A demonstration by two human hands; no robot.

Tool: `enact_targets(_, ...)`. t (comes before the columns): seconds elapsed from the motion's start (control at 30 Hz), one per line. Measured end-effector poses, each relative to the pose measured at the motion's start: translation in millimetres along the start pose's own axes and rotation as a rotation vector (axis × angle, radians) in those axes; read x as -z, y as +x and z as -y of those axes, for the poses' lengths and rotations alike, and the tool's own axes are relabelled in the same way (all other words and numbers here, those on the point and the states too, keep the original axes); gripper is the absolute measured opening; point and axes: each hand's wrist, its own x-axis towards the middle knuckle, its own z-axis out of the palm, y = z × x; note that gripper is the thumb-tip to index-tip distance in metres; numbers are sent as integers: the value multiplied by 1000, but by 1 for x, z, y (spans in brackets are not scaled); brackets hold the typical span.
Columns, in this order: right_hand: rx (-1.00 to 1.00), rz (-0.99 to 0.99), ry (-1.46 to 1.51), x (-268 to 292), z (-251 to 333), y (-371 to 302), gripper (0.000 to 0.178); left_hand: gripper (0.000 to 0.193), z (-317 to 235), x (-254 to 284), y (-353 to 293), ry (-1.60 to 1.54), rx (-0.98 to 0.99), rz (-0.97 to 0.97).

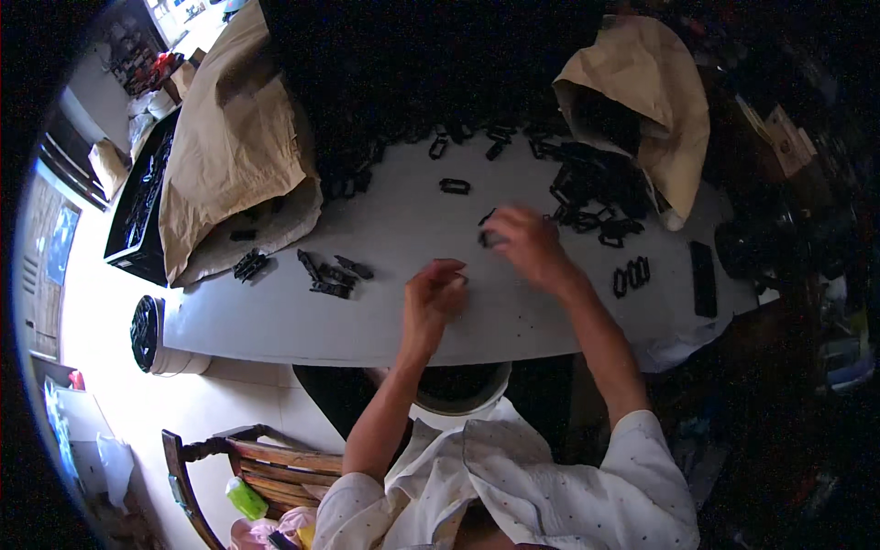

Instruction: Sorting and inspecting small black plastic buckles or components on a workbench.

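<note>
Right hand point(524, 243) is toward 2 o'clock from the middle of the desk point(275, 321), blurred, with one black link point(484, 235) at its fingertips; I cannot tell if it grips this piece. My left hand point(435, 295), just below the middle, has curled fingers, and whether something is inside I cannot see. Through my head camera, I find a brown paper sack point(234, 137) at 10 o'clock, its mouth facing the desk and a few black pieces point(244, 236) lying in it. Behind it, a black crate point(136, 265) holds many black parts. Another paper sack point(678, 101) stands at 2 o'clock; its inside is too dark to read, and a heap of black links point(596, 197) lies beside it. At 8 o'clock, one white bucket point(181, 360) contains black pieces.
</note>
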Motion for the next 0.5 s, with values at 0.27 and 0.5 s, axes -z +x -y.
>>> enact_targets(0.27, 162, 45, -247, -3, -51, 37, 29, 16, -19, 71, -9, 394, -141, -146)
enact_targets(0.5, 195, 69, -197, -16, -61, 35, 21, 13, -44, 116, -5, 802, -304, -312)
